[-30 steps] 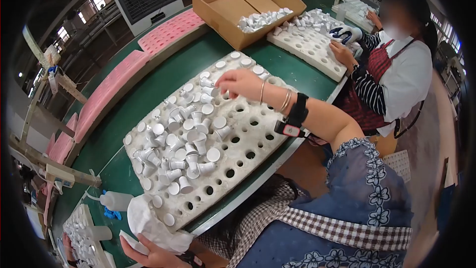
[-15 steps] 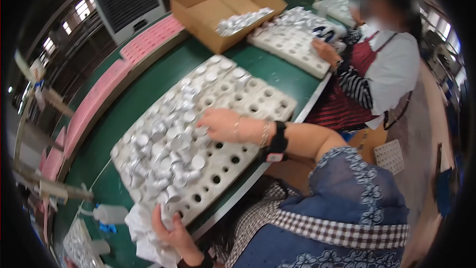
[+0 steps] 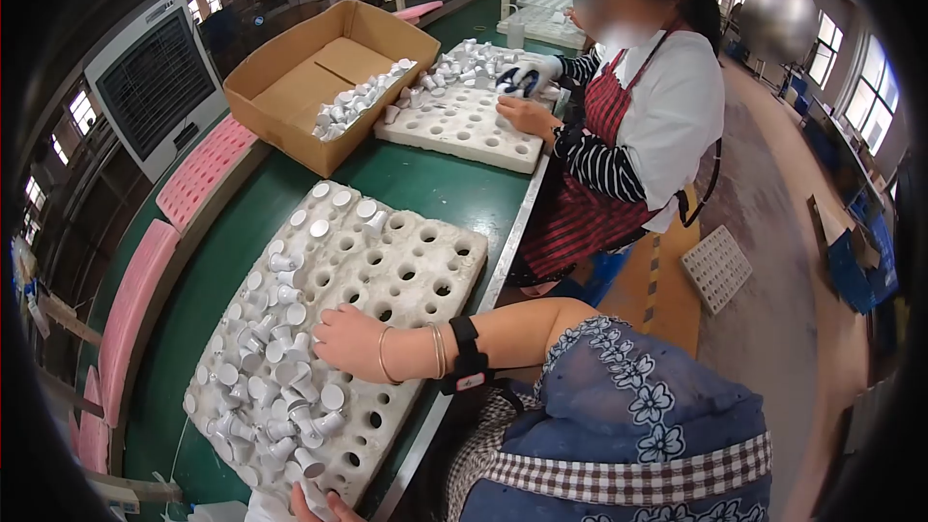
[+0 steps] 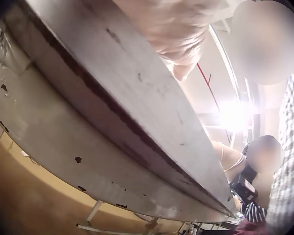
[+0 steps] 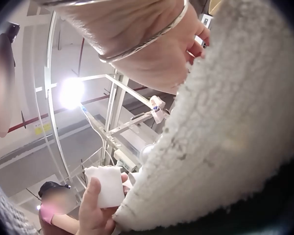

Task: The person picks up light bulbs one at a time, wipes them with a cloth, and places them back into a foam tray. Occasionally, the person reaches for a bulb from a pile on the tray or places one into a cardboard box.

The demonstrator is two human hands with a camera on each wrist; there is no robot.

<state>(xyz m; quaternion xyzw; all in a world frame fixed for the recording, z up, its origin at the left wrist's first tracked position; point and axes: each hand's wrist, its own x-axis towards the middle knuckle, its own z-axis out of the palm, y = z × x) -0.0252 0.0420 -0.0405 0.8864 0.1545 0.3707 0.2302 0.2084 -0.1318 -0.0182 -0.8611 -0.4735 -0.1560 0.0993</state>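
Observation:
In the head view, small white cup-shaped parts [image 3: 263, 391] lie heaped on a white holed board [image 3: 452, 271], with a few standing at its far end. My right hand [image 3: 353, 340] is low over the middle of the board, fingers bent down beside the heap; whether they hold a part is hidden. At the near corner is my left hand [image 3: 324, 505], partly cut off by the frame. The right wrist view shows the left hand [image 5: 93, 210] gripping a white block [image 5: 109, 186] between thumb and fingers, beside the board's edge [image 5: 225, 132].
A cardboard box [image 3: 280, 111] holding more white parts stands beyond the board. Another person [image 3: 667, 106] works at a second holed board [image 3: 464, 143]. Pink holed trays [image 3: 208, 166] line the far side of the green table [image 3: 377, 174]. White cloth [image 3: 266, 507] lies by my left hand.
The head view has turned rightward. My right hand has come back from the far end of the board to its middle, beside the heap. My left hand has moved to the board's near corner.

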